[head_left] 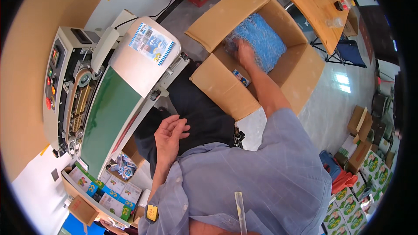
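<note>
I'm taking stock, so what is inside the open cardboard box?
Inside the cardboard box are a blue bundle, with the right hand at its edge, and a small printed packet. Whatever lies under the bundle is covered.

Blue lettering stands on the large packet (152, 45) ahead of the left fingers (179, 127). Marks on the yellow tag (152, 213) behind them and print on the small packet (241, 78) near the right fingers (237, 43) are too small to read.

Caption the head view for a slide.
Right hand inside an open cardboard box, at a blue bundle; left hand near a green conveyor belt.
</note>
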`<state>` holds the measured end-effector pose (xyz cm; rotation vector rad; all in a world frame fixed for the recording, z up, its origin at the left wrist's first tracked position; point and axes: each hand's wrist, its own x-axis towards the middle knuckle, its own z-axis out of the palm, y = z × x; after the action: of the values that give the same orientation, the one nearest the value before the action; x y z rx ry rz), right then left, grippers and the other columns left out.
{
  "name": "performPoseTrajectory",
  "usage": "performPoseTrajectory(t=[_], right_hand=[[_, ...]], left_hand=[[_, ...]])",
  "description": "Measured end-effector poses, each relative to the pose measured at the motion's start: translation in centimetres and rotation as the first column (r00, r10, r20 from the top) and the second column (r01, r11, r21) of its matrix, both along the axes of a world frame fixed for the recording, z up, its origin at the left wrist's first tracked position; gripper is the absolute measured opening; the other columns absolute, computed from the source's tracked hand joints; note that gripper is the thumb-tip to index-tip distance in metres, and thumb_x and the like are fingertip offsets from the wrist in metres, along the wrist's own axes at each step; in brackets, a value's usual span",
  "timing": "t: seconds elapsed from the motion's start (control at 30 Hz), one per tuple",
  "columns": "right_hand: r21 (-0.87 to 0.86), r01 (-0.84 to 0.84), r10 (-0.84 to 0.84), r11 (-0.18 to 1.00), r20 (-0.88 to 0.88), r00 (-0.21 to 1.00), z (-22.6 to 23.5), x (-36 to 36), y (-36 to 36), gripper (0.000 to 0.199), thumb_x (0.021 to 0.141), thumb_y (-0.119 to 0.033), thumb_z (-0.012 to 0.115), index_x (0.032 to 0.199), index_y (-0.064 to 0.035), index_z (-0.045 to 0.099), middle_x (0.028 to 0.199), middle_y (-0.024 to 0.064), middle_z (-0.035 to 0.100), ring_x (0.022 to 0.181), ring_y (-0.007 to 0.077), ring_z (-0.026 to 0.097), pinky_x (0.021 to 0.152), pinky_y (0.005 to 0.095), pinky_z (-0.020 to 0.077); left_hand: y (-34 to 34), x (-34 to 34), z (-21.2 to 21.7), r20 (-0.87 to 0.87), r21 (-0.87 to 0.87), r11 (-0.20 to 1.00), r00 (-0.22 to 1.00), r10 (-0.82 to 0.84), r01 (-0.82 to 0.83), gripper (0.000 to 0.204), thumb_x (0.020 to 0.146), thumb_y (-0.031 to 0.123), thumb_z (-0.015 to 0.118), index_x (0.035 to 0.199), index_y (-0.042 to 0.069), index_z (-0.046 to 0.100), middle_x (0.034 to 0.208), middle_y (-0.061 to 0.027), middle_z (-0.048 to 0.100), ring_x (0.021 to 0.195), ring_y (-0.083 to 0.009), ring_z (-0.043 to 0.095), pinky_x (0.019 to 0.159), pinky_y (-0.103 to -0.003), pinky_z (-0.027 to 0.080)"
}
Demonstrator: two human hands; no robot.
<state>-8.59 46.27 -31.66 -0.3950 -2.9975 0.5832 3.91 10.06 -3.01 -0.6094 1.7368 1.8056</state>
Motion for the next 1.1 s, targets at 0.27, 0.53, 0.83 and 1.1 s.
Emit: performPoseTrajectory(t=[0.27, 0.53, 0.83, 1.1], right_hand=[[-0.195, -0.023, 0.041, 0.981, 0.089, 0.995, 5.3, -0.5, 2.1, 0.039, 0.073, -0.025, 0.081, 0.082, -0.0045, 0.049, 0.076, 0.0211, 0.061, 0.070, 0.0403, 0.058, 0.065, 0.0467, 0.0463], [-0.336, -0.369, 0.427, 0.867, 0.117, 0.896, 25.4, 1.4, 2.8, 0.030, 0.068, -0.005, 0.073, 0.079, -0.0022, 0.044, 0.067, 0.0145, 0.045, 0.061, 0.0305, 0.042, 0.058, 0.0383, 0.0383], [-0.504, -0.663, 0.777, 0.553, 0.025, 0.629, 40.9, 1.5, -10.4, 0.037, 0.066, -0.010, 0.077, 0.077, -0.0055, 0.042, 0.068, 0.0083, 0.045, 0.062, 0.0251, 0.045, 0.057, 0.0371, 0.0367], [-0.667, -0.682, 0.912, 0.300, -0.008, 0.409, 37.6, -0.5, -21.5, 0.031, 0.080, -0.018, 0.073, 0.100, -0.0029, 0.054, 0.089, 0.0081, 0.061, 0.081, 0.0183, 0.058, 0.067, 0.0321, 0.0445]], left_hand=[[0.5, -0.2, 0.2, -0.006, 0.005, 1.000, 1.000, -0.015, 0.015, 0.033, 0.094, 0.014, 0.064, 0.121, -0.002, 0.056, 0.104, -0.0133, 0.069, 0.088, -0.0190, 0.069, 0.072, -0.030, 0.058], [2.5, -3.4, 0.0, -0.299, 0.038, 0.987, 0.944, -0.138, 0.156, 0.060, 0.081, 0.007, 0.077, 0.132, -0.003, 0.047, 0.127, -0.0164, 0.058, 0.109, -0.0233, 0.062, 0.091, -0.035, 0.053], [3.3, -8.9, 2.9, -0.503, 0.174, 0.818, 0.763, -0.405, 0.548, 0.083, 0.063, 0.009, 0.090, 0.133, 0.000, 0.047, 0.127, -0.0125, 0.057, 0.114, -0.0183, 0.057, 0.093, -0.034, 0.050], [-2.0, -1.4, -0.3, -0.259, 0.618, 0.786, 0.949, 0.182, 0.017, 0.050, 0.078, -0.006, 0.074, 0.123, 0.002, 0.054, 0.112, -0.0088, 0.065, 0.098, -0.0205, 0.066, 0.075, -0.036, 0.061]])
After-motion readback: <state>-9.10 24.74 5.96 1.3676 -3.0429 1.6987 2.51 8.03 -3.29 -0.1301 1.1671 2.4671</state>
